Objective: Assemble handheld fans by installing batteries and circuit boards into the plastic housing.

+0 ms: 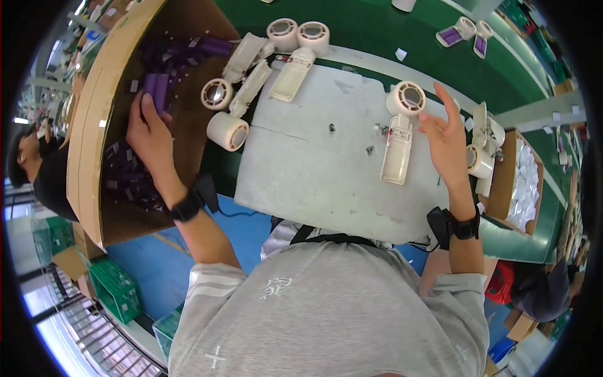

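Observation:
Inside the large cardboard box on the left, my left hand [151,135] grips a purple battery pack [156,90] of paired cylinders between thumb and fingers. More purple packs [129,179] lie in the box beneath it, many in shadow. My right hand [445,135] is over the right part of the grey work board, fingers apart, with nothing visible in it. Just left of it lies a white plastic housing [397,151] with an opened, hollow handle and a round ring-shaped head [407,98]. Whether my fingertips touch that head I cannot tell.
Several similar white housings [293,74] cluster at the far left of the grey board [301,163]; others [482,147] lie right. A small carton [502,182] of white pieces stands at the right. Two housings with purple packs [451,36] lie across the green table. The cardboard box's wall [94,125] rises high.

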A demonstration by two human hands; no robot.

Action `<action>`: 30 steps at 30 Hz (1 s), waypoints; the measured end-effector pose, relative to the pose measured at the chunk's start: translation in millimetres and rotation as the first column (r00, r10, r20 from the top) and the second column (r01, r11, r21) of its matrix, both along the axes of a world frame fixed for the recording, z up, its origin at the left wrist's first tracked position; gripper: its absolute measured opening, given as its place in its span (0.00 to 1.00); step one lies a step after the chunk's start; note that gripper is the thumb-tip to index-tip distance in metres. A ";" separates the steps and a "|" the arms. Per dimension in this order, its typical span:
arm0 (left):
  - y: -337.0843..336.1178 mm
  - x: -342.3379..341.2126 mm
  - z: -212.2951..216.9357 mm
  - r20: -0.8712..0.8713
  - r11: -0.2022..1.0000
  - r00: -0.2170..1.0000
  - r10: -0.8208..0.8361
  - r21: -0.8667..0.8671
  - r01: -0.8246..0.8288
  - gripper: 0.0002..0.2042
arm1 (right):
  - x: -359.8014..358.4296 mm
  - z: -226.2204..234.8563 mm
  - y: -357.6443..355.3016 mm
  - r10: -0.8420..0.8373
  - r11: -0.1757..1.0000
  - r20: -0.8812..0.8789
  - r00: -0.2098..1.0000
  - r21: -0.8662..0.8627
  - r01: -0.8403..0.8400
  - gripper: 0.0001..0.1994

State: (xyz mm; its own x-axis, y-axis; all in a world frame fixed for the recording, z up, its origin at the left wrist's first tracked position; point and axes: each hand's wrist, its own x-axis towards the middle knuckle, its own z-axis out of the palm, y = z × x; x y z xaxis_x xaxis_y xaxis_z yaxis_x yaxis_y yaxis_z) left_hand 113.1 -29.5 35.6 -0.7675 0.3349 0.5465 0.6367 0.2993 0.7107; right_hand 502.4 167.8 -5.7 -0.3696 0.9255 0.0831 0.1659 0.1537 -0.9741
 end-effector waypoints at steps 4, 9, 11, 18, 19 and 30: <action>21.8 96.0 35.9 0.208 0.894 0.870 -0.447 0.075 0.442 0.11 | 5.1 33.0 -32.0 0.010 0.939 0.160 0.987 0.338 -0.065 0.30; 82.6 199.9 28.8 0.020 0.371 0.373 -0.928 -0.076 0.926 0.18 | -5.7 49.0 -49.8 0.237 0.901 0.163 0.958 0.332 -0.279 0.22; 98.8 212.6 21.3 0.085 0.275 0.276 -0.957 -0.022 0.961 0.18 | -4.5 45.7 -43.7 0.239 0.883 0.247 0.939 0.347 -0.316 0.20; 128.3 194.6 -16.9 0.230 0.355 0.459 -0.858 -0.380 0.854 0.16 | 6.9 -7.3 -9.2 0.086 0.995 0.216 0.973 -0.071 -0.072 0.14; 132.2 194.2 -22.9 0.340 0.251 0.365 -0.867 -0.334 0.909 0.15 | 8.9 -11.0 -10.2 0.083 0.994 0.214 0.973 -0.083 -0.066 0.14; 138.4 181.1 -52.9 0.405 0.084 0.099 -0.909 -0.054 0.995 0.10 | 9.6 -7.6 -25.8 -0.043 0.998 0.046 0.998 -0.047 0.045 0.12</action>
